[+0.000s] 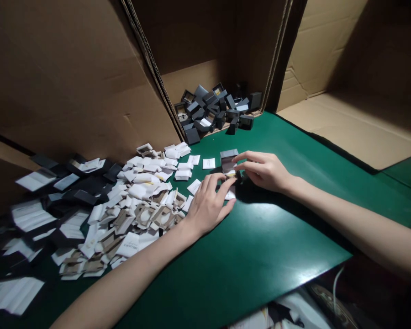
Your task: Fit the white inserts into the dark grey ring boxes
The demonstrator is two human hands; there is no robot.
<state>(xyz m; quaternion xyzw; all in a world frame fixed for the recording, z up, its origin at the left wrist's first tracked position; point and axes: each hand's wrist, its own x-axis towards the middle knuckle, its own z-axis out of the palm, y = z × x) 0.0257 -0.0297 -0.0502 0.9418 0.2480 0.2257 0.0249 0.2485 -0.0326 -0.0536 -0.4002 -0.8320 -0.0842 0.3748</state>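
Observation:
A small dark gift box (229, 156) stands on the green table with its lid raised, a pale insert and a touch of yellow inside. My left hand (208, 201) is at its near left side, thumb and fingers curled round the front edge. From the other side my right hand (265, 170) pinches the box's right edge with its fingertips. Just under my left fingers lies a white printed card (230, 193), partly hidden. Left of the box another white card (208, 163) lies flat.
White folded paper inserts (145, 183) are heaped to the left. Open dark boxes with white linings (68, 183) spread beyond them. More small dark boxes (212, 107) pile up inside a cardboard carton (192, 71) at the back. Another carton (356, 119) stands right. The green table's (277, 242) near edge slants below.

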